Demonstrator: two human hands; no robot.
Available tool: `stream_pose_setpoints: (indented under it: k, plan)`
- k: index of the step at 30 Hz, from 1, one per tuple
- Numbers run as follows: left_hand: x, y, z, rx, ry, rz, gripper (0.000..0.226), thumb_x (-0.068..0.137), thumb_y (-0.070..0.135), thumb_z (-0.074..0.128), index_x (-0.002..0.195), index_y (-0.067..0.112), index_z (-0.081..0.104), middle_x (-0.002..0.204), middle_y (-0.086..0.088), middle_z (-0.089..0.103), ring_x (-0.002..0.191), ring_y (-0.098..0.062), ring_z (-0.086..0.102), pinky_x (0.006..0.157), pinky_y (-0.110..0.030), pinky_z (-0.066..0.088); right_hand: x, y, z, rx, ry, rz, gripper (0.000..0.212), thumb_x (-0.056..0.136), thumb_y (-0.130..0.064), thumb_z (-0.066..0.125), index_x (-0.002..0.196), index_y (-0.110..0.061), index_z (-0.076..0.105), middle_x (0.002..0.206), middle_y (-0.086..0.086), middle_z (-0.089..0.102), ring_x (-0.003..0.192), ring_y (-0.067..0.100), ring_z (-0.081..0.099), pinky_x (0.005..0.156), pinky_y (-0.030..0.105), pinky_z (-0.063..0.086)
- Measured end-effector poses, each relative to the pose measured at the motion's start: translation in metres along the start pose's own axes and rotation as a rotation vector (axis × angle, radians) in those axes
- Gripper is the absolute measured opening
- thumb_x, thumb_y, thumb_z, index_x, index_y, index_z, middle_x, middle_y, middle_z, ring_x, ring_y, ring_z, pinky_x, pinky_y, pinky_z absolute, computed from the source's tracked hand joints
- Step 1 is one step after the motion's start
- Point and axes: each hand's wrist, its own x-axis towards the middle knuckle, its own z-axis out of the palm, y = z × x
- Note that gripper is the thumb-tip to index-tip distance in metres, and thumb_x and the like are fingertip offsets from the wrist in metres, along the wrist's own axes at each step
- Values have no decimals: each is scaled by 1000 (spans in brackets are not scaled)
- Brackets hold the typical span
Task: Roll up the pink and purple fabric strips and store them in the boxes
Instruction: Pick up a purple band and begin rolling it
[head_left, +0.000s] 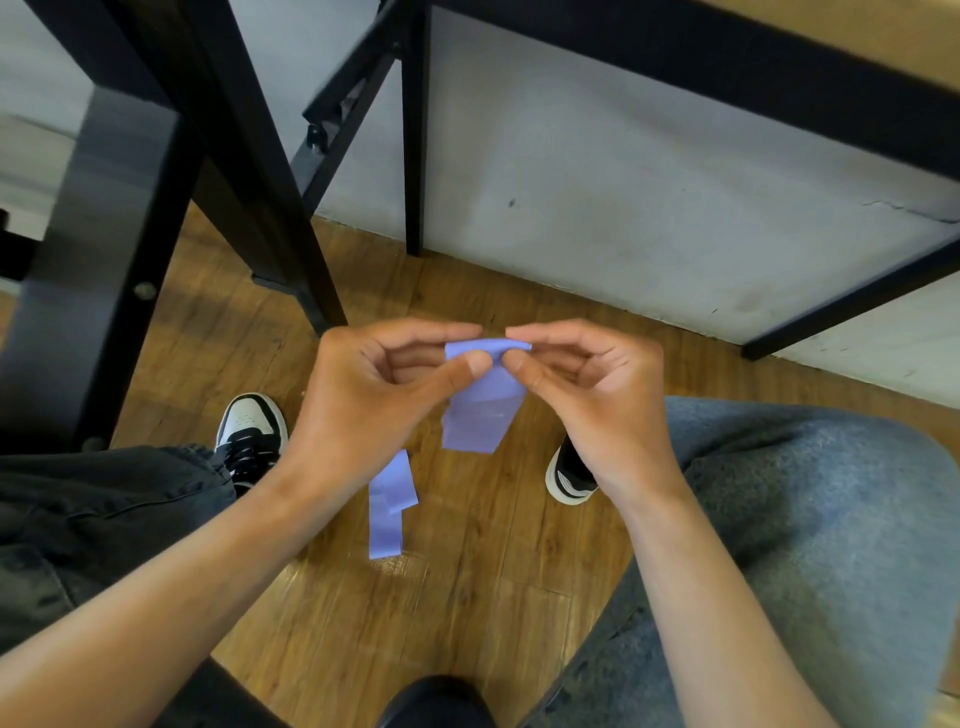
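A: The purple strip (485, 400) hangs between the person's knees, its top edge folded into a first small turn.

B: And the hands?

A: Both pinch that turn. The left hand (379, 395) holds it by thumb and forefinger just left of the strip's top, the right hand (592, 400) likewise just right of it. The tail (389, 504) trails below the strip, toward the wooden floor (467, 597).

B: Risk?

A: Probably a slanted start; uneven thumb pressure would cone the roll. No boxes or pink strip in view.
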Motion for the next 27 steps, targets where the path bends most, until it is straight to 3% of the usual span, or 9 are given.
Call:
stream_pose_setpoints:
  k: [5, 8, 12, 17, 19, 23, 27]
  plan:
    - [1, 1, -3, 62, 17, 89, 24, 82, 1, 78, 105, 6, 76, 98, 0, 79, 92, -17, 77, 81, -25, 60, -1, -3, 2, 50, -45, 58, 30, 76, -13, 83, 104, -20, 75, 94, 4, 80, 86, 21, 77, 80, 30, 61]
    - [-1, 0, -2, 47, -28, 70, 31, 81, -2, 77, 110, 7, 74, 104, 1, 79, 96, -16, 76, 82, -24, 60, 0, 0, 1, 11, -30, 25, 20, 82, -2, 80, 95, -16, 76, 90, 1, 79, 82, 15, 76, 75, 23, 58]
    - [-1, 0, -1, 39, 4, 11, 24, 82, 10, 77, 106, 11, 76, 94, 2, 80, 87, -16, 78, 74, -24, 61, 0, 0, 0, 8, -28, -15, 26, 81, 5, 79, 91, -19, 77, 90, -2, 79, 83, 14, 75, 77, 24, 58]
    - [-2, 1, -4, 91, 32, 81, 24, 81, 2, 80, 104, 6, 76, 97, 0, 79, 89, -16, 77, 79, -25, 61, -1, 0, 3, 23, -72, 88, 25, 78, -15, 83, 102, -17, 76, 91, 6, 79, 80, 16, 75, 75, 25, 58]
    - [-2, 1, -2, 55, 12, 45, 28, 80, 3, 79, 107, 10, 75, 99, 1, 79, 92, -16, 77, 78, -26, 61, 0, 1, 2, 1, -48, 61, 16, 84, -7, 80, 96, -17, 76, 87, 5, 78, 76, 14, 73, 72, 23, 57]
    - [-1, 0, 0, -1, 26, -41, 21, 83, 14, 76, 103, 15, 76, 93, 1, 80, 88, -16, 77, 72, -24, 60, -1, 1, 0, -9, -59, 14, 24, 84, 2, 79, 94, -20, 76, 89, 0, 78, 79, 14, 73, 76, 25, 58]
    - [-1, 0, -3, 71, 59, 50, 23, 80, 5, 81, 103, 7, 76, 93, -1, 79, 86, -18, 78, 76, -27, 62, -2, -1, 1, 34, -86, 103, 32, 76, -17, 84, 107, -18, 75, 94, 5, 79, 82, 17, 75, 79, 30, 60]
